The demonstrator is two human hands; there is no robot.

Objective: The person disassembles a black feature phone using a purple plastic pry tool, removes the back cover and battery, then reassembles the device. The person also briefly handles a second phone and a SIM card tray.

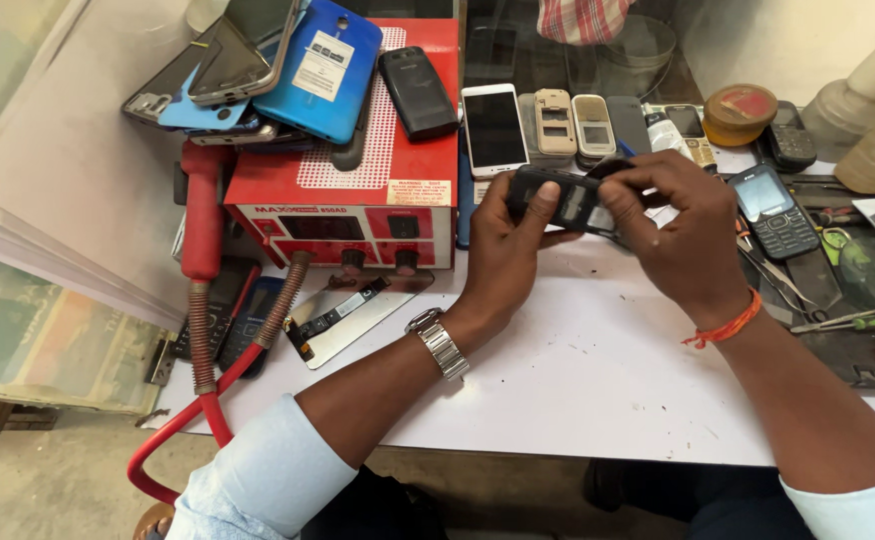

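Note:
A small black keypad phone frame [561,198] is held above the white table [578,380], gripped from both sides. My left hand [506,245] wraps its left end, thumb across the front. My right hand [680,232] pinches its right end with the fingertips on top. A metal watch is on my left wrist, an orange thread on my right wrist.
A red rework station [358,190] at the left carries several phones and back covers, with its red hose [203,330] hanging down. A row of phones [558,125] lies behind my hands. Another keypad phone [773,210], tweezers and screwdrivers [848,320] lie at the right.

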